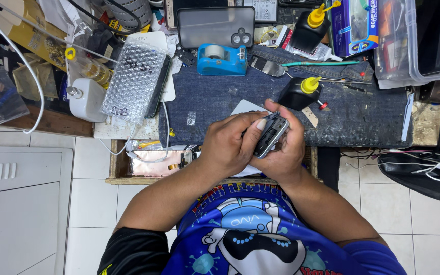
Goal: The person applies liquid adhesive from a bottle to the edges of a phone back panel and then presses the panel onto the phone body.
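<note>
Grip: both of my hands close around one small phone body (270,134), open side up; left hand (228,143) wraps it from the left with the thumb pressed on its edge, right hand (283,147) cups it from beneath and the right.
Where it sits: held in the air just above the near edge of the dark denim mat (347,114), over my lap.
Bottles: two black ones with yellow nozzle caps, one (298,92) lying just beyond my fingers, one (309,31) upright at the back.
Packages: one bubble-wrap pouch (133,81) with handwriting, lying left of the mat over a dark phone; one blue-purple printed box (352,25) at the back right; one clear plastic bin (416,40) beside it.
Tape: one blue tape dispenser (222,59) at the mat's far edge.
Phones: one dark case (216,26) behind the dispenser.
Unclear: what lies inside the held body is blurred, possibly a board.
</note>
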